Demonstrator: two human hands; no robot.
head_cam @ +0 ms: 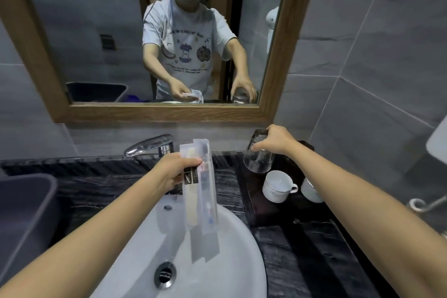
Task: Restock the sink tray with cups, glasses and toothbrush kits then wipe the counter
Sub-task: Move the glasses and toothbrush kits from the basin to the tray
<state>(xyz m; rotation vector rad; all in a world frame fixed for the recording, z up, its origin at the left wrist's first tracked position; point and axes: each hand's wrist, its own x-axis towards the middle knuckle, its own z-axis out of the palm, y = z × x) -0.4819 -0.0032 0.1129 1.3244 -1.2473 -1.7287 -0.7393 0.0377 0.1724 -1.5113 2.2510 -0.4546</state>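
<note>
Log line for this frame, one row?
left hand: holds toothbrush kits over sink | right hand: grips tilted glass at tray | two cups on tray

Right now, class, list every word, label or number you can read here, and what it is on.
No text can be read.
Toothbrush kit: printed label, too blurred.
Cup: script mark, too small.
T-shirt in the mirror: lettering, too blurred.

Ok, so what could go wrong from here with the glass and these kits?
1. The right hand grips the glass tilted, mouth down, over the tray; lowered carelessly, it could clip the white cup beside it.
2. The left hand holds the toothbrush kits over the sink basin; a slip would likely drop them in.
</note>
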